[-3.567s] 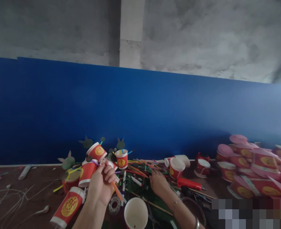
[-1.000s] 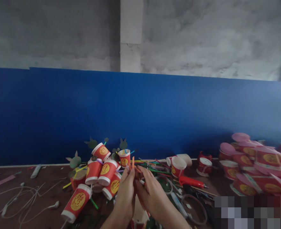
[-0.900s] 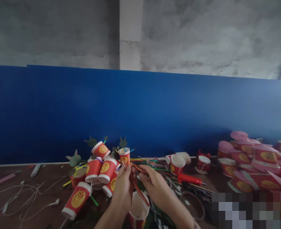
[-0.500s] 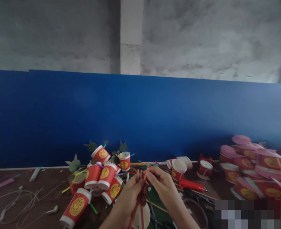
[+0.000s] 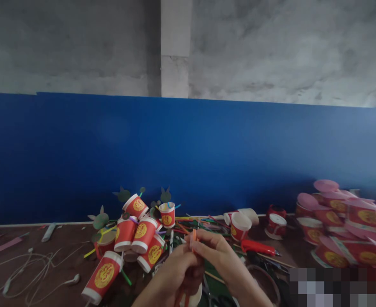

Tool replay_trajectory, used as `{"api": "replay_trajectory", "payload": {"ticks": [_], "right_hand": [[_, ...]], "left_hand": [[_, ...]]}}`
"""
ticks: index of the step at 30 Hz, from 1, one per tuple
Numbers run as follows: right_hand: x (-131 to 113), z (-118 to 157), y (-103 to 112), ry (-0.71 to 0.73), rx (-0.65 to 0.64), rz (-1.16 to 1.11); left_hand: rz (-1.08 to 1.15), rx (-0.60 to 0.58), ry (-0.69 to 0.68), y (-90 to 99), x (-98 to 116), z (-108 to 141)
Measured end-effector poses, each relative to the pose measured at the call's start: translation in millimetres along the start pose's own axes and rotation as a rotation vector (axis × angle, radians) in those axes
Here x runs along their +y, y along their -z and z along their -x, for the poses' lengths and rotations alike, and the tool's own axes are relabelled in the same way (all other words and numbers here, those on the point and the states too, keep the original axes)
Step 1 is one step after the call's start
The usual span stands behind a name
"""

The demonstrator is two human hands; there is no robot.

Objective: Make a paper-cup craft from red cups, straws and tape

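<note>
Both my hands meet in front of me over the table. My left hand [image 5: 181,266] is closed around thin orange strips [image 5: 194,235] that look like straws, with a whitish strip beside them. Their lower ends show below its fingers. My right hand [image 5: 218,256] pinches the upper ends between thumb and fingers. Under my hands a white-rimmed paper cup [image 5: 195,297] is partly hidden. To the left lies a pile of red paper cups [image 5: 145,235] with yellow emblems, coloured strips and grey rabbit-shaped cutouts [image 5: 101,218].
White earphones [image 5: 72,279] and their cable lie at left, near a small white tube [image 5: 49,232]. Right of my hands are a red-handled tool [image 5: 260,247], black scissors [image 5: 211,294] and a roll of tape [image 5: 266,279]. Pink-trimmed cups [image 5: 363,217] are heaped farther right, before a blue panel [image 5: 188,157].
My hands have drawn closer together, and the fingers now cover more of the strips. Less of the upper ends shows. The camera view has shifted slightly.
</note>
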State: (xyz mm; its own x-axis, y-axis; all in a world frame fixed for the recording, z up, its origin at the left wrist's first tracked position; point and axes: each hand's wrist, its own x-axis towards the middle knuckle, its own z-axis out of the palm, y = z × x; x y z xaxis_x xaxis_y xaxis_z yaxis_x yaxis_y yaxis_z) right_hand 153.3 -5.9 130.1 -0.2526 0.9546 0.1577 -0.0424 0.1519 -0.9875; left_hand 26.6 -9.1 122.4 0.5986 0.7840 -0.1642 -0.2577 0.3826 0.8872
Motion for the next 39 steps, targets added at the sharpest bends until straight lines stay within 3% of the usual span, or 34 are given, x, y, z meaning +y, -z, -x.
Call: {"api": "replay_trajectory", "payload": {"ticks": [2, 5, 9, 12, 16, 20, 24, 29, 35, 39], "right_hand": [[-3.0, 2.4, -0.2, -0.006, -0.041, -0.070], [-4.3, 2.9, -0.3, 0.023, 0.014, -0.102], [2.0, -2.1, 1.9, 0.088, 0.114, 0.007], [4.0, -4.6, 4.0, 0.120, 0.117, 0.106], [-2.8, -3.0, 3.3, 0.065, 0.124, 0.040], [-5.2, -2.7, 3.7, 0.017, 0.159, -0.057], [-0.3, -4.9, 7.5, 0.034, 0.141, 0.023], [-0.9, -1.2, 5.2, 0.138, 0.106, 0.174], [-0.2, 3.6, 2.2, 0.062, 0.001, 0.187], [2.6, 1.0, 5.6, 0.077, 0.086, 0.199]], "left_hand": [[0.014, -0.004, 0.014, -1.1, 0.7, 2.4], [0.022, -0.013, 0.009, -2.8, 0.7, 4.5], [-0.082, 0.041, -0.147, -4.7, -2.1, 1.4], [-0.090, 0.088, -0.208, -5.0, -4.5, -2.9], [-0.037, 0.105, -0.120, -1.7, -6.1, -5.7], [0.002, 0.037, -0.040, 2.2, -4.6, -2.4], [0.015, -0.019, 0.004, 1.9, -1.3, 1.4], [-0.089, 0.017, 0.062, -2.8, -2.7, 0.8], [-0.032, 0.032, 0.069, -3.9, -2.5, 1.0], [-0.032, -0.009, 0.025, -3.5, 0.6, 3.7]]}}
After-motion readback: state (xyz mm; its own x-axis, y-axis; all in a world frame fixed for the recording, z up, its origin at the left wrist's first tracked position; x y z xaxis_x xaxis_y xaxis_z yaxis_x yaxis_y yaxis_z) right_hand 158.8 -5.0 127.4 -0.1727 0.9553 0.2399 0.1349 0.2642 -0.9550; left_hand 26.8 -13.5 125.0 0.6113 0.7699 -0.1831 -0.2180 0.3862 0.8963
